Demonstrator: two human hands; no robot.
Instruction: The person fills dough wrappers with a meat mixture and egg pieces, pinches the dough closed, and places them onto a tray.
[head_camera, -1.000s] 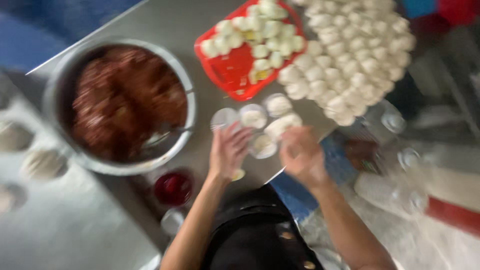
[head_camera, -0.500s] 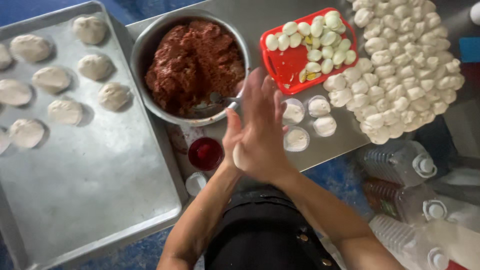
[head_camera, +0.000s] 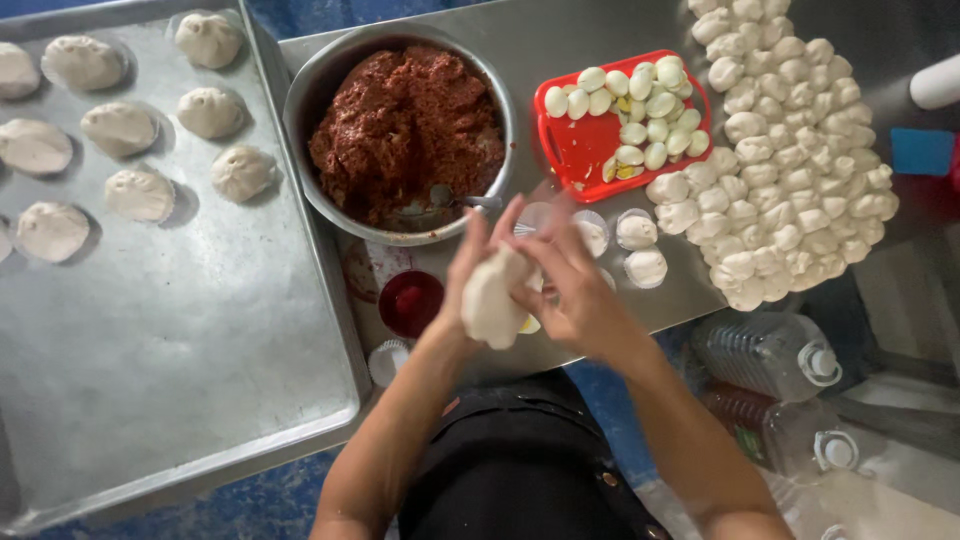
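The disc of white dough (head_camera: 492, 298) sits between my two hands, lifted over the near edge of the steel worktop (head_camera: 560, 40); my left hand (head_camera: 465, 280) cups it from behind with fingers curled on it, and my right hand (head_camera: 572, 290) closes on its other side, fingertips pinching at the rim. Just under my hands, close to that near edge, stand a small red cup (head_camera: 411, 302) and a few paper liners with dough (head_camera: 637, 231) in them. Farther in, the metal bowl of red-brown filling (head_camera: 405, 130) takes the middle of the worktop, a spoon (head_camera: 450, 197) resting in it, with the red tray of halved eggs (head_camera: 620, 118) beside it and the heap of dough balls (head_camera: 790, 150) running out to the right edge. Off the worktop's left edge lies the big baking tray (head_camera: 190, 340), shaped buns (head_camera: 140, 193) filling its far part and its near half bare. Plastic bottles (head_camera: 770, 350) stand below the right near corner.
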